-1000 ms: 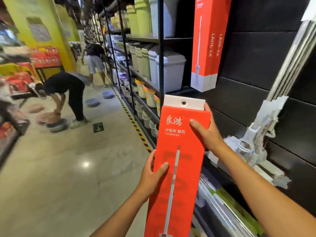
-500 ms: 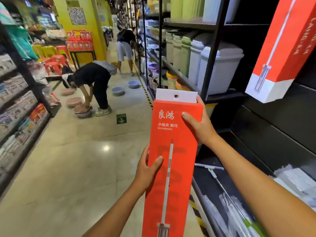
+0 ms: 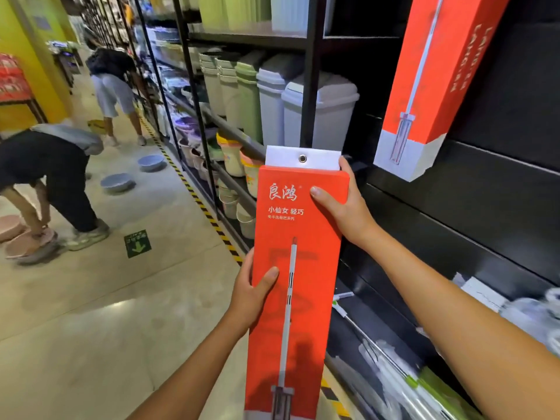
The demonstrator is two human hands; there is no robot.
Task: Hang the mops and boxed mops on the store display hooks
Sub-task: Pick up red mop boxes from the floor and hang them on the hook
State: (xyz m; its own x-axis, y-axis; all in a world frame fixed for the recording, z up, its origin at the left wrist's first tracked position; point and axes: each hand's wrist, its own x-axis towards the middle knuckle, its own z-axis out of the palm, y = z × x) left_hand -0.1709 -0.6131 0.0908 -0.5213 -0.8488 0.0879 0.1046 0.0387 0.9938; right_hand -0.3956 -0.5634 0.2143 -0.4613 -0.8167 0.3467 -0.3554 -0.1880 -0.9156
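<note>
Floor point(image 3: 106, 328) lies open leftward; the black display wall point(image 3: 500, 192) stands close on the right, a hung carton point(image 3: 433, 86) tilted near its top edge. Before it stands the flat orange boxed mop point(image 3: 300, 298), upright, white eyelet tab point(image 3: 302, 159) uppermost. The left hand point(image 3: 254, 295) grips its left edge, thumb across the front; the right hand point(image 3: 342, 207) clasps its upper right edge.

Front of upright boxed mop point(image 3: 306, 231), white on orange: large brand "良鸿"; beneath, "小仙女 轻巧"; third line too small to read. Side of hanging boxed mop point(image 3: 439, 71): vertical lettering, blurred, unreadable. Floor sticker point(image 3: 137, 243): green, down arrow, text illegible.
</note>
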